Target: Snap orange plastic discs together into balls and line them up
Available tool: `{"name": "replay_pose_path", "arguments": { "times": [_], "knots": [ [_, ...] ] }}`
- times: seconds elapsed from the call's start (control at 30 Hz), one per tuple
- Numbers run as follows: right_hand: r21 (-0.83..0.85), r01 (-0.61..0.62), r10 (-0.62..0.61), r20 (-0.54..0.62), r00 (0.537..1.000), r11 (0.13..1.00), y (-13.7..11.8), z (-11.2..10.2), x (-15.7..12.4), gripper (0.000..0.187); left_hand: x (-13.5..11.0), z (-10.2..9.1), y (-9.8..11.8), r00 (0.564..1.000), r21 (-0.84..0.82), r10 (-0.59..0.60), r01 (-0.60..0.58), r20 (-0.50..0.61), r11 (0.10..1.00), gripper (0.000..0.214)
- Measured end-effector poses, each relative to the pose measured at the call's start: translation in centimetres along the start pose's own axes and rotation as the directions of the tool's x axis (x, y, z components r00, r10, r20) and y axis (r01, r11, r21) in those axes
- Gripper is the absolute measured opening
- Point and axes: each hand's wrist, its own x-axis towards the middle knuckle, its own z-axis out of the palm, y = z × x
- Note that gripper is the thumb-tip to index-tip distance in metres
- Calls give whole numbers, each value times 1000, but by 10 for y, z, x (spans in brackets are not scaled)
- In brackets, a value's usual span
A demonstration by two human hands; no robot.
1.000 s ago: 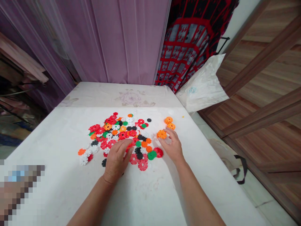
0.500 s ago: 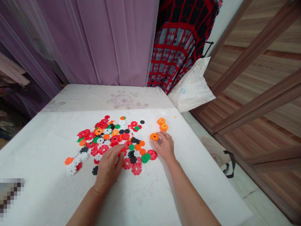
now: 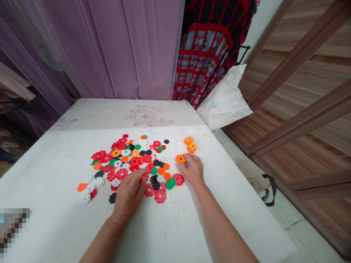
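A pile of flower-shaped plastic discs (image 3: pixel 131 160) in red, white, black, green and orange lies spread on the white table (image 3: pixel 170 226). My left hand (image 3: pixel 127 195) rests flat on the near edge of the pile, fingers stretched over red discs. My right hand (image 3: pixel 193 170) is just right of the pile, its fingertips pinching an orange disc (image 3: pixel 180 159) that lies on the table. Two more orange discs (image 3: pixel 190 144) sit apart, just beyond that hand.
A purple curtain (image 3: pixel 123 47) hangs behind the table. A red and black patterned cloth (image 3: pixel 214 47) and a white plastic bag (image 3: pixel 225 104) are at the back right. Wooden panels (image 3: pixel 301 109) and tiled floor lie right of the table's edge.
The camera view swung slightly right, then steadied. My right hand keeps the orange disc at its fingertips beside the two others. My left hand stays on the pile.
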Motion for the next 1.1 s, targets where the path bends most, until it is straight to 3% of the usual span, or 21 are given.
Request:
{"name": "replay_pose_path", "arguments": {
  "times": [0.83, 1.1],
  "knots": [
    [-44, -15, 16, 26, 1000, 999, -2, 2, 1, 30, -4, 4, -6, 999, 3, -17, 17, 33, 1000, 28],
    [-78, -46, 51, 67, 996, 996, -6, 1, 2, 41, -4, 4, -6, 1000, 4, -2, 2, 26, 1000, 28]
  ]
}}
